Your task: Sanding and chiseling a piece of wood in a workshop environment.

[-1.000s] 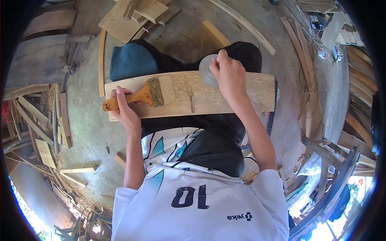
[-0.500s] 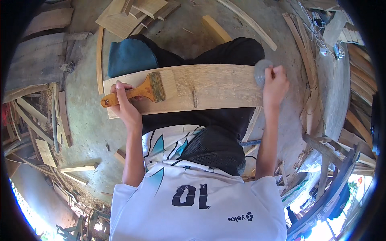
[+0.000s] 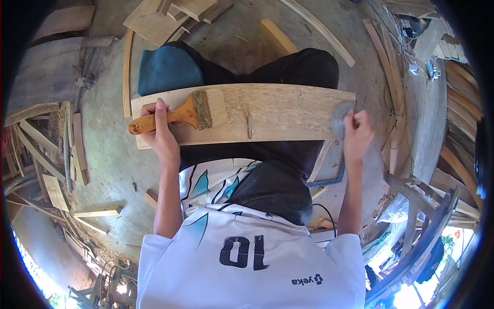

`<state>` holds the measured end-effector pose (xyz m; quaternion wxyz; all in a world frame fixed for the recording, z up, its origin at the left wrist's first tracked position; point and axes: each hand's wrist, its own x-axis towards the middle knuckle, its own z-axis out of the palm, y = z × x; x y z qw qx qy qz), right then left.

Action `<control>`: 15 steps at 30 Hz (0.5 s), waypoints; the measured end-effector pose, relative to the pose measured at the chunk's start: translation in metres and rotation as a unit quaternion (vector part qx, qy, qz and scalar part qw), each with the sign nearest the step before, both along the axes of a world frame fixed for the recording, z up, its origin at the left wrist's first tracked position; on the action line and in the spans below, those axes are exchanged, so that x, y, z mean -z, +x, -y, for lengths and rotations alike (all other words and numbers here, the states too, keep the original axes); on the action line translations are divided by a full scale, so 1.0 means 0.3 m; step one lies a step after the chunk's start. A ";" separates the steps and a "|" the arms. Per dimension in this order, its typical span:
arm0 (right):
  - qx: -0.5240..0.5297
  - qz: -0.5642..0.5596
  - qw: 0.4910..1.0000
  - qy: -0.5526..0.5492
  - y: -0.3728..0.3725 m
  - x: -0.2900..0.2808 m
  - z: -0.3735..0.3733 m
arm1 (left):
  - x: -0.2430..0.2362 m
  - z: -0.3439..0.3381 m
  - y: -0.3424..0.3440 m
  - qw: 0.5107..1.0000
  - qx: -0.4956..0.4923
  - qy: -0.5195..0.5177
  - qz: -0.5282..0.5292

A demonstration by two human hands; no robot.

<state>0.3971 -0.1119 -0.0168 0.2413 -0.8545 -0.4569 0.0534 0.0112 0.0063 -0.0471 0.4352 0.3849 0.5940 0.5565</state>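
A long, pale wooden board (image 3: 288, 116) lies crosswise over my black-trousered legs. At its left end, my left hand (image 3: 160, 129) is closed round the orange-brown handle of a wide paintbrush (image 3: 193, 112). The bristle end points right, above the board's face, and the fingers under the handle are partly hidden. My right hand (image 3: 357, 131) pinches a round grey disc (image 3: 340, 117) against the board's right end. The disc is smeared by motion, so its material is unclear. A dark, narrow mark shows near the middle of the board.
A blue cloth (image 3: 169, 71) covers my left knee. Loose boards (image 3: 154, 23) are piled on the concrete floor ahead, with a thick plank (image 3: 278, 37) beside them. Timber offcuts (image 3: 43, 147) crowd the left side. White cables (image 3: 404, 38) hang at the far right, above stacked wood.
My right hand and the grey disc have moved toward me along the board's right end, uncovering its far corner. My left hand with the paintbrush has hardly moved.
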 end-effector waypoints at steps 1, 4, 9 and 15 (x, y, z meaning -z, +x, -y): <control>0.002 0.000 1.000 0.001 0.038 0.003 -0.021 | -0.003 -0.002 0.003 1.000 0.003 -0.006 -0.007; -0.014 0.021 0.998 0.063 0.098 0.017 -0.076 | -0.002 -0.011 0.012 1.000 0.003 -0.004 -0.011; -0.004 0.049 0.997 0.052 0.055 0.027 -0.064 | 0.010 -0.001 -0.003 1.000 -0.003 0.003 -0.017; -0.027 0.098 0.994 0.031 -0.001 0.020 0.087 | 0.001 0.006 -0.004 1.000 0.001 0.001 -0.031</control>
